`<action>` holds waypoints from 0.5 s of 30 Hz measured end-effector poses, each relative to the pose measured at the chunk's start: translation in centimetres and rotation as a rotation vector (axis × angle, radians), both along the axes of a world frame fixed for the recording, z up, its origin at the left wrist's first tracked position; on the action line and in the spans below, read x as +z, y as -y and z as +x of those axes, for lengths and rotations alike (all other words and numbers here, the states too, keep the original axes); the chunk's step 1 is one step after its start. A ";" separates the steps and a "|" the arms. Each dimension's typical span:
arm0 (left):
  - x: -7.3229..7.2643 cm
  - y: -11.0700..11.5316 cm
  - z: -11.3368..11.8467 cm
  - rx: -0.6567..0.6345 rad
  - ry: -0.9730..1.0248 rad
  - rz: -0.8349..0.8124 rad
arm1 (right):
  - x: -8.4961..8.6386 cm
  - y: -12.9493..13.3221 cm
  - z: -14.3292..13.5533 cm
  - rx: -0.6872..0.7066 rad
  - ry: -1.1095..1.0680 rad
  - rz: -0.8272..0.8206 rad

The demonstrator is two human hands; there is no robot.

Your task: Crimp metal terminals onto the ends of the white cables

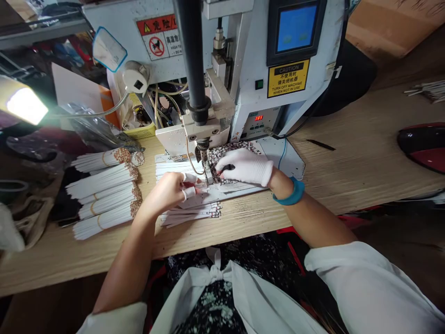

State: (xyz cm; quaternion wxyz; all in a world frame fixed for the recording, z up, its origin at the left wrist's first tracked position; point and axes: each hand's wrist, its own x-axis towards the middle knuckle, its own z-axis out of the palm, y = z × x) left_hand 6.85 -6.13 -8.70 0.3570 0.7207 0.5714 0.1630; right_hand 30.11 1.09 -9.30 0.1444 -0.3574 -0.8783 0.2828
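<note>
My left hand (174,188), with white covers on two fingers, is closed with its fingertips on the end of a flat white strip beside the machine's tip (204,155). In a white glove, my right hand (245,166) is closed in a pinch just right of that tip. What it holds is too small to make out. Under and behind the glove lies a pile of small dark-and-white pieces (231,147). White strips (174,168) lie side by side on the plate left of the tip. More strips with small end pieces (191,213) lie nearer me.
Banded bundles of white strips with copper-coloured ends (104,195) lie at left. A lit lamp (26,104) stands beyond them. The machine (253,55) rises in front, its display (259,118) showing red digits. A dark thin tool (320,144) and a red-black object (422,146) lie at right.
</note>
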 end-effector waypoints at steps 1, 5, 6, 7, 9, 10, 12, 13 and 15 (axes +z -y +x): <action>-0.3 0.0 0.1 0.019 -0.062 0.083 | -0.3 0.1 -0.1 0.001 0.036 0.040; -1.3 -0.2 0.6 0.019 -0.280 0.288 | -0.8 0.6 -0.7 -0.012 0.115 0.111; -1.5 -0.3 0.7 0.003 -0.303 0.294 | -0.7 0.7 -0.8 -0.012 0.092 0.102; -1.6 -0.4 0.7 -0.010 -0.314 0.295 | -0.6 0.7 -0.8 -0.016 0.047 0.084; -1.7 -0.5 0.7 -0.021 -0.309 0.303 | -0.3 0.7 -0.8 -0.054 -0.068 0.009; -1.7 -0.5 0.7 -0.018 -0.300 0.306 | -0.1 0.7 -0.7 -0.090 -0.122 -0.058; -1.7 -0.6 0.5 0.000 -0.275 0.301 | 0.1 0.7 -0.7 -0.171 -0.208 -0.207; -1.6 -0.6 0.4 0.009 -0.257 0.294 | 0.1 0.6 -0.7 -0.202 -0.242 -0.273; -1.5 -0.7 0.3 0.024 -0.224 0.277 | 0.1 0.5 -0.7 -0.225 -0.314 -0.374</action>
